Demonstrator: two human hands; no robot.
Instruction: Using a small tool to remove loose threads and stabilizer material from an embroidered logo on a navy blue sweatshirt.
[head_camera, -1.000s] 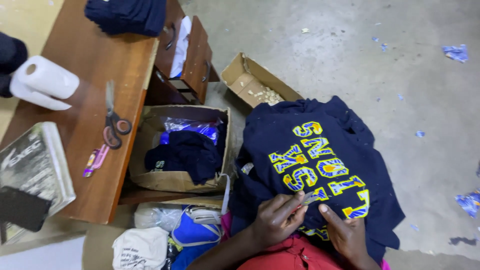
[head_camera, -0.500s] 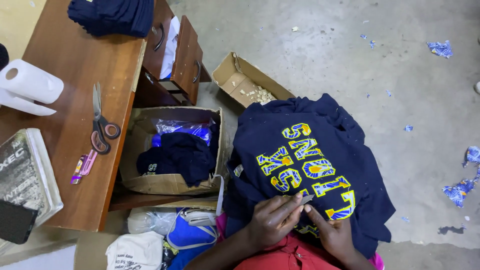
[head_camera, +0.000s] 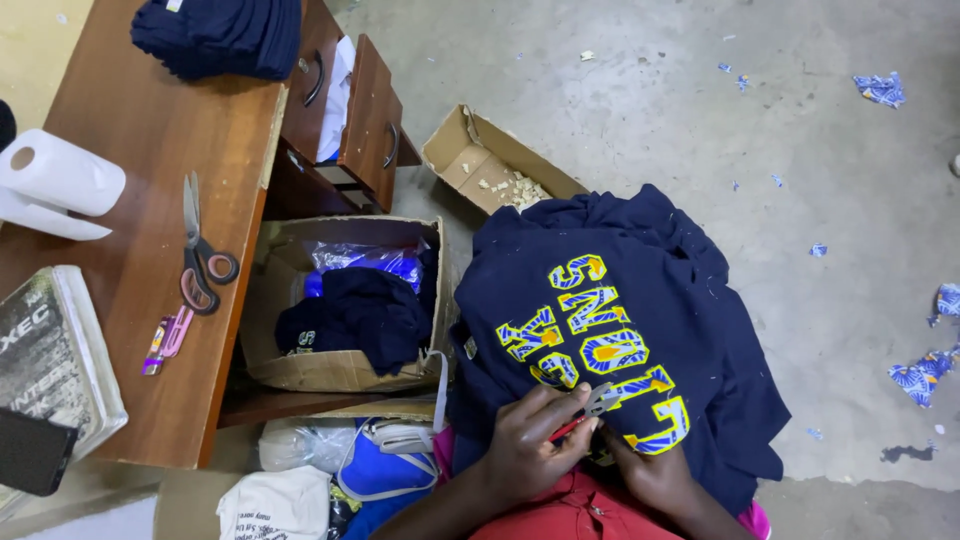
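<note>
A navy garment (head_camera: 640, 330) with yellow and blue patterned letters lies draped over the person's lap at the lower centre of the view. The left hand (head_camera: 530, 450) pinches a small red-handled cutting tool (head_camera: 585, 412) between closed fingers at the lettering's lower edge. The right hand (head_camera: 650, 470) presses against the cloth beside it, fingers partly tucked under, so their spread cannot be told. At nine o'clock, a cardboard box (head_camera: 345, 300) holds more dark clothing. At ten o'clock, scissors (head_camera: 200, 255) lie on a wooden desk (head_camera: 130, 330), cut off at the frame edge.
</note>
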